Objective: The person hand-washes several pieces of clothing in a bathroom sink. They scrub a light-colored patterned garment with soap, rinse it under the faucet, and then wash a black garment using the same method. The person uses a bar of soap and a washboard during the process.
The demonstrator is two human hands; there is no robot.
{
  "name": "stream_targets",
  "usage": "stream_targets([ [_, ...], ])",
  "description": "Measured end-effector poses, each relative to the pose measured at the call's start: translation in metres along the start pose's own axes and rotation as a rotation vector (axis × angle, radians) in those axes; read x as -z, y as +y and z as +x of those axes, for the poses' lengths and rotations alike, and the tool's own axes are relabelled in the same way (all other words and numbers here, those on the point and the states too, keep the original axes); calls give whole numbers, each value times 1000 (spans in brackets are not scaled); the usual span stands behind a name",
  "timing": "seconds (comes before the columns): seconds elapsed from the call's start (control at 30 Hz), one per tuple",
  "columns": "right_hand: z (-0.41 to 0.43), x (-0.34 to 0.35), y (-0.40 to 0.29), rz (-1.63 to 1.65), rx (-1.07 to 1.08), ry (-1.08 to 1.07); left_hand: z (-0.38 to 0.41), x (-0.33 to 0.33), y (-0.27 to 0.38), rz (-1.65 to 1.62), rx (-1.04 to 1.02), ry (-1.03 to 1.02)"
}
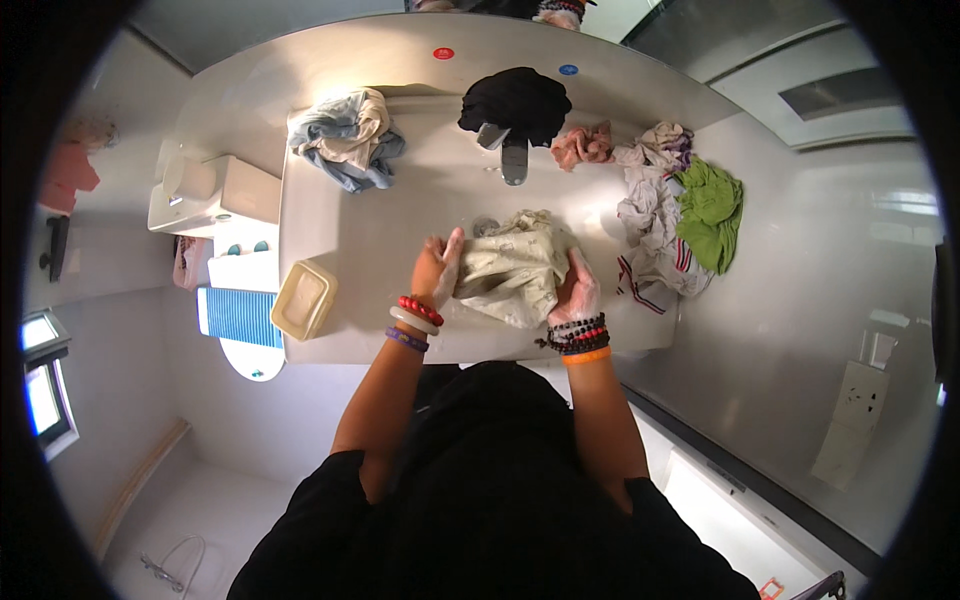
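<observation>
A pale cream-green printed cloth [517, 266], bunched and wet-looking, hangs between my two hands over the white sink basin [367, 247]. At its left edge my left hand [439, 264] grips the fabric, the thumb pointing up. My right hand [577, 289] holds the right side, with whitish suds on the skin. Folds of the cloth hide several of my fingertips. Just beyond the cloth is the round metal drain [484, 226], partly covered. Farther back stands a chrome faucet [514, 161], with a black cloth [516, 105] draped over its top.
Light blue and cream garments [349, 139] lie at the back left. On the right are a pink cloth [583, 146], white garments [651, 217] and a green garment [711, 214]. A yellowish plastic tub [304, 300] sits on the left rim, near a toilet [251, 367].
</observation>
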State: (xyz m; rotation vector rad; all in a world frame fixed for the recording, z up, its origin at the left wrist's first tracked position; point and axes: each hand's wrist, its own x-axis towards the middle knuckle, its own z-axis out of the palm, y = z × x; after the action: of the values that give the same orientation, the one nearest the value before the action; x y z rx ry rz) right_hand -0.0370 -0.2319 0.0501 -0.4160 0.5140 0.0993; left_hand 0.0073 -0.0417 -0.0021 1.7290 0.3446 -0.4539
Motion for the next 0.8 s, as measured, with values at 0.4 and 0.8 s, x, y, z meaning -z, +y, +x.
stream_targets([
  [0.4, 4, 20, -24, 103, -51, -43, -12, -3, 1, -501, -65, -516],
  [0.8, 26, 29, 29, -33, 144, 334, -62, -36, 39, 341, -563, 200],
])
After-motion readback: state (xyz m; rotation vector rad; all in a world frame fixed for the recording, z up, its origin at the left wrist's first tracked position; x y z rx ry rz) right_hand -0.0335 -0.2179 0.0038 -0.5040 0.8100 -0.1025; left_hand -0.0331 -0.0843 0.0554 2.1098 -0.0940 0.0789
